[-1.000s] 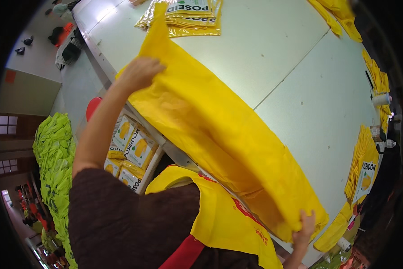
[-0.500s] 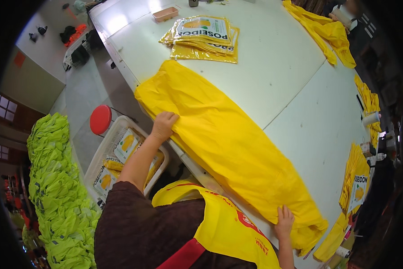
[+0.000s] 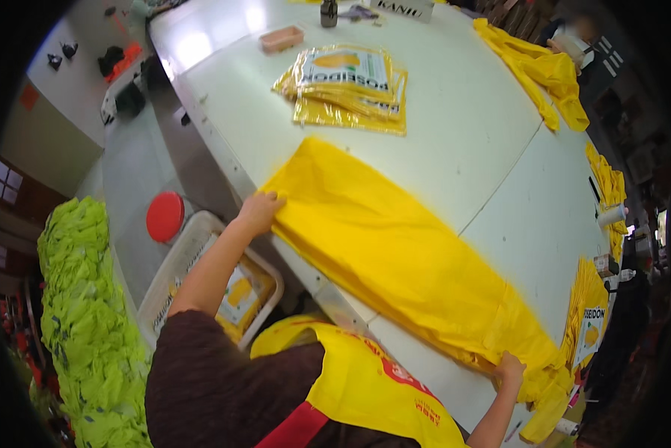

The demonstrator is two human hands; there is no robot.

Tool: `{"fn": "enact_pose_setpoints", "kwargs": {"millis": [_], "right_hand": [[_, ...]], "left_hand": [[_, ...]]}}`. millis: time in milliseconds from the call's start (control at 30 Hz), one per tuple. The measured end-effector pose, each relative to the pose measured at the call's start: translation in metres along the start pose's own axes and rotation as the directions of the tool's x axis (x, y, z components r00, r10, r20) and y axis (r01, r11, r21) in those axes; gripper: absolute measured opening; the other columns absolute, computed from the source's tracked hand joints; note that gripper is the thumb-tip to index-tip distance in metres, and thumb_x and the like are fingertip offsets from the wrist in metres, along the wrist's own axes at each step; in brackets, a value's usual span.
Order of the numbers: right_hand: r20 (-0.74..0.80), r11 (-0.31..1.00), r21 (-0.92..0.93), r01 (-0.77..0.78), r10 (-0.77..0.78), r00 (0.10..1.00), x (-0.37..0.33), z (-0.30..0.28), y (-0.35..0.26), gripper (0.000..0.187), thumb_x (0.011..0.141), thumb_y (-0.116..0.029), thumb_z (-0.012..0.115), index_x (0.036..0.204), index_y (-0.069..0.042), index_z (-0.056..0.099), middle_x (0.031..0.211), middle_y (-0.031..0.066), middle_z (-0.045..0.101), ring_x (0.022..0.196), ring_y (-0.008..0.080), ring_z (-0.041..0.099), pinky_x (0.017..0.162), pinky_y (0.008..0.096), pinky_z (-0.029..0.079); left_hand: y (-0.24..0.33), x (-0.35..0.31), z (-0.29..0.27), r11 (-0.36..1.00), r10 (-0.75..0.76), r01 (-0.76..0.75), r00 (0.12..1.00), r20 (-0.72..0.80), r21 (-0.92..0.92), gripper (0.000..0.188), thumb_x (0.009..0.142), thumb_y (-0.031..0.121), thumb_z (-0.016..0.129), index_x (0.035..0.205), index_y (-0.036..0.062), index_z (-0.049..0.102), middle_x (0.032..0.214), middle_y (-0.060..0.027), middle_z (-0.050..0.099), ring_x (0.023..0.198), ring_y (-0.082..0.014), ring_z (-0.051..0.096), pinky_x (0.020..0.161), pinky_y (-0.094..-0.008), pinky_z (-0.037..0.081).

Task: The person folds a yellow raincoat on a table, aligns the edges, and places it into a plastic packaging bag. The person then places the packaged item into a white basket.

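A long folded garment (image 3: 395, 254) of smooth yellow, raincoat-like cloth lies slantwise along the near edge of the white table (image 3: 492, 149). My left hand (image 3: 259, 213) pinches its near corner at the left end, thumb and fingers closed on the cloth. Toward the other end, my right hand (image 3: 509, 369) grips the near edge, its fingers partly hidden by the fabric. Cloth bunches in loose folds beyond the right hand. Between the hands the garment is fairly flat, with shallow creases.
Flat yellow packages (image 3: 347, 82) are stacked past the garment, near a pink tray (image 3: 282, 39). A white basket (image 3: 272, 299) of packages and a red stool (image 3: 164, 216) stand left. Lime-green cloth (image 3: 89, 321) is heaped beyond. Another person (image 3: 570, 45) is at far right.
The garment has shifted right, and its left end lies straighter. My left hand has moved onto the end corner. My right hand has moved right along the near edge. The view has shifted slightly.
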State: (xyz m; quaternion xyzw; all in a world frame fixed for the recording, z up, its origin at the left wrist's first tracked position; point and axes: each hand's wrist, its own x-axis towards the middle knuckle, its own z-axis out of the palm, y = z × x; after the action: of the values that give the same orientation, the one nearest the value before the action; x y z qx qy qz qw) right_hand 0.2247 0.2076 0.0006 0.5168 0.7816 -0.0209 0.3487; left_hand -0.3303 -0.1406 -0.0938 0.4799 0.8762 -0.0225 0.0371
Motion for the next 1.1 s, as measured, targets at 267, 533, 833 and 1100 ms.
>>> {"fn": "enact_pose_setpoints", "kwargs": {"millis": [267,533,833,1100], "right_hand": [[-0.747,0.38,-0.049,0.924,-0.628,0.219,-0.003,-0.064,-0.281,0.049,0.08,-0.038,0.059,0.12,-0.011,0.051,0.124,0.015,0.049,0.116,0.0326,0.043,0.097,0.0514,0.031],[-0.337,0.193,0.131,0.972,-0.914,0.227,-0.002,-0.054,-0.391,0.065,0.08,-0.043,0.059,0.132,-0.01,0.037,0.135,0.0192,0.036,0.123,0.0349,0.036,0.099,0.0466,0.03],[0.047,-0.098,0.984,-0.148,-0.661,0.749,0.11,-0.129,-0.458,0.075,0.084,-0.038,0.055,0.142,-0.022,0.01,0.139,0.0013,0.026,0.109,0.0189,0.043,0.073,0.042,0.045],[-0.427,0.023,0.68,0.733,-0.801,0.42,-0.018,-0.013,-0.441,0.077,0.078,-0.026,0.061,0.138,0.001,0.021,0.139,0.0283,0.024,0.129,0.0362,0.028,0.106,0.0379,0.025]], "left_hand": [[-0.035,0.076,-0.004,0.785,-0.466,0.446,0.883,0.065,-0.43,0.059,0.074,0.043,0.064,0.117,0.0034,0.052,0.116,-0.019,0.053,0.109,-0.0327,0.05,0.09,-0.041,0.043],[-0.035,0.094,-0.015,0.693,-0.416,0.487,0.872,0.256,-0.532,0.061,0.067,0.037,0.072,0.113,0.0021,0.053,0.111,-0.0173,0.058,0.102,-0.026,0.057,0.084,-0.0367,0.046],[-0.049,0.122,-0.021,0.065,0.151,0.629,0.761,0.631,-0.774,0.054,0.076,0.009,0.06,0.128,0.009,0.042,0.115,-0.0086,0.057,0.101,-0.0212,0.057,0.085,-0.0352,0.048],[-0.014,0.122,-0.057,0.306,0.32,0.218,0.893,0.316,-0.927,0.073,0.075,0.01,0.061,0.138,0.0065,0.025,0.132,-0.0141,0.041,0.117,-0.0214,0.045,0.091,-0.0302,0.041]]}}
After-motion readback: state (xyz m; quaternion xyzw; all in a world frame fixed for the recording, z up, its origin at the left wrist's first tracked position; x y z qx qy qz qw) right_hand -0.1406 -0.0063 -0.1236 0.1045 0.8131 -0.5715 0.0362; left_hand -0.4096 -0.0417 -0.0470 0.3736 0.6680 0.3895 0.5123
